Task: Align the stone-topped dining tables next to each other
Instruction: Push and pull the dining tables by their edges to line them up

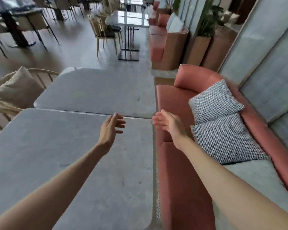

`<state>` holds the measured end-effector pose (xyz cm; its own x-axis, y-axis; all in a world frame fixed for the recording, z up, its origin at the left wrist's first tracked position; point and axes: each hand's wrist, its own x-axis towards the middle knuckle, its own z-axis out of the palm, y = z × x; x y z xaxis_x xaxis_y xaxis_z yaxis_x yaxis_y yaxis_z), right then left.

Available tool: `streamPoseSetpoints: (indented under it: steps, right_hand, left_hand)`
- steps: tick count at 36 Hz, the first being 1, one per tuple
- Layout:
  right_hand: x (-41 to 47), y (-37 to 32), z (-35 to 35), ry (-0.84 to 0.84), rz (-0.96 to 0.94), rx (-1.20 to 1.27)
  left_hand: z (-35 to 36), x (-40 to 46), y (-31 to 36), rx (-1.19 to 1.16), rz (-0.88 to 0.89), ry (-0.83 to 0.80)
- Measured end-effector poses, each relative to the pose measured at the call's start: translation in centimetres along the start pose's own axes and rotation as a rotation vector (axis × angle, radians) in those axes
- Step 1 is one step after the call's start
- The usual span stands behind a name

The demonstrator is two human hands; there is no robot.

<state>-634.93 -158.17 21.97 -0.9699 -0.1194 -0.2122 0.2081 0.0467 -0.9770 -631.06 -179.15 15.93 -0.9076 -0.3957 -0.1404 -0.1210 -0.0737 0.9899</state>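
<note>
Two grey tables edge to edge, near table (70, 155) touching far table (98, 92), left hand (111, 128) and right hand (168, 122) both above, fingers relaxed, holding nothing, pink sofa (181, 163) alongside

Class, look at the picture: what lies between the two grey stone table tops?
In the head view, only a thin seam: the near table and the far table sit edge to edge. The left hand hovers by it.

Near table (73, 155) and far table (98, 92): grey stone tops, matt, edges faintly glossy. Bench (178, 171), right of frame: smooth pink upholstery. Cushions (214, 100): woven houndstooth cloth.
</note>
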Motion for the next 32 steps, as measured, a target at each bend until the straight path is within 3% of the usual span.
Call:
streamPoseSetpoints:
  steps: [6, 11, 16, 23, 26, 32]
  right_hand:
    - [7.2, 3.4, 4.0, -0.194, 0.091, -0.060]
    - [12.1, 9.3, 7.0, -0.366, 0.216, -0.237]
    - [12.4, 13.8, 7.7, -0.525, 0.288, -0.504]
    - [11.6, 17.9, 7.2, -0.839, 0.117, -1.034]
    - [11.4, 19.5, 6.4, -0.849, 0.043, -1.182]
    - [11.0, 22.5, 2.2, -0.728, 0.036, -1.296]
  left_hand:
    - [-3.0, 2.3, -2.6, -0.068, -0.067, 0.292]
    - [-4.5, 0.9, -7.7, -0.008, -0.231, 0.483]
    - [-4.8, -3.5, -12.3, 0.163, -0.456, 0.512]
    - [-4.1, -9.5, -17.8, 0.455, -0.632, 0.506]
    - [-3.7, -11.4, -20.2, 0.538, -0.591, 0.515]
    - [-1.6, -14.4, -22.4, 0.548, -0.498, 0.707]
